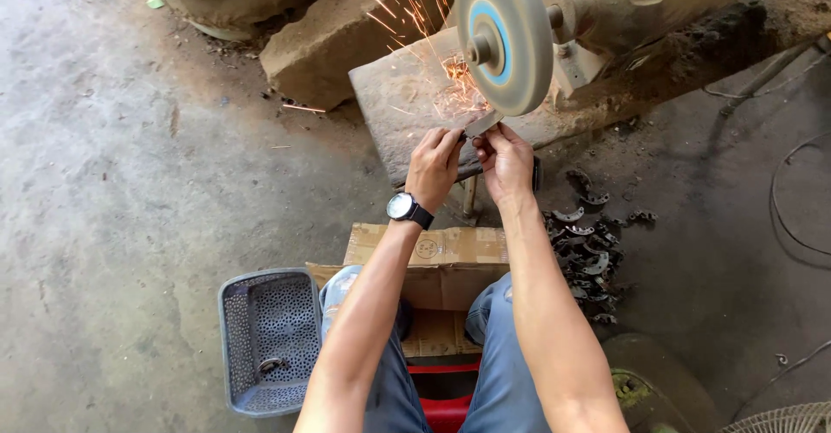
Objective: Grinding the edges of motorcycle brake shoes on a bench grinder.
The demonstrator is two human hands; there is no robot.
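Note:
A small flat metal piece (481, 124) is pressed against the lower edge of a spinning grey grinding wheel (505, 35), and orange sparks (433, 44) fly up and to the left. My left hand (434, 166), with a black wristwatch on its wrist, pinches the piece from the left. My right hand (504, 163) grips the same piece from the right. Both hands sit just below the wheel, fingers closed on the metal.
The grinder motor (623, 9) rests on a stone block (407, 104). A pile of curved metal parts (593, 247) lies on the floor at right. A grey perforated plastic basket (267, 338) stands at left, a cardboard box (433, 269) between my knees. Cables (792, 217) run at right.

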